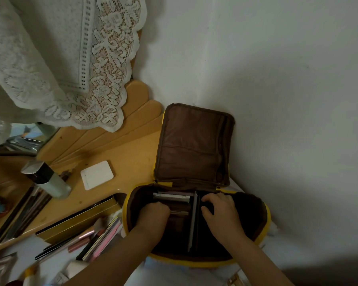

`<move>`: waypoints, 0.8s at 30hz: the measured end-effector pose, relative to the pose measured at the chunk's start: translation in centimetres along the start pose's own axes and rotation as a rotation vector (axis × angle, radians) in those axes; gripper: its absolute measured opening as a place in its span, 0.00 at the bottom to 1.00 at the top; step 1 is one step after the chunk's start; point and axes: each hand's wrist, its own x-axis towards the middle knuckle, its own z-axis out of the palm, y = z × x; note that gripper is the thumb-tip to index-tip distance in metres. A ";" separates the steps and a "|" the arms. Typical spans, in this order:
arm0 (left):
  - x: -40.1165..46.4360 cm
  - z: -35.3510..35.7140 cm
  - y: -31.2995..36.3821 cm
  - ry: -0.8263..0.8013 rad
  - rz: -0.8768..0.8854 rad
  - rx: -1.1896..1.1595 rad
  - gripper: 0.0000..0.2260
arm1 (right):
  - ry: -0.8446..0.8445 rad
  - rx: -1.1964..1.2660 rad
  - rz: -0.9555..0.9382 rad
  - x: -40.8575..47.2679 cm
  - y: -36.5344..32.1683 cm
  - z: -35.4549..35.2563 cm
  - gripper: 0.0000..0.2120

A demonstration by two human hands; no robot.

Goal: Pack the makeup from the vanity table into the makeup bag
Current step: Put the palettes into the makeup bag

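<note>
Makeup bag [196, 221] open at tabletop [128, 162] right edge, several flat cases inside. Left hand [153, 213] and right hand [219, 211] reach in, fingers curled; grip unclear. Brushes [91, 236], bottle [50, 182], white compact [97, 175] remain unpacked.

Wooden vanity table [132, 162] under makeup bag [194, 145], white compact [97, 175].

No legible text, label, brand, number or sign appears on any surface. The white compact [97, 175] on the worktop [130, 159] bears a faint mark along its near-left edge, too small to read.
</note>
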 end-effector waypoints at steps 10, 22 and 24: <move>-0.4 -0.3 0.5 0.053 -0.019 0.012 0.12 | -0.019 -0.014 0.009 -0.7 0.4 -0.8 0.12; -7.5 -2.3 -0.6 0.367 0.001 -0.558 0.09 | -0.148 0.105 -0.193 -2.5 -2.3 -1.0 0.07; -9.8 -1.2 -1.4 0.395 -0.019 -0.605 0.08 | -0.196 0.121 -0.254 -3.3 -3.5 -0.7 0.07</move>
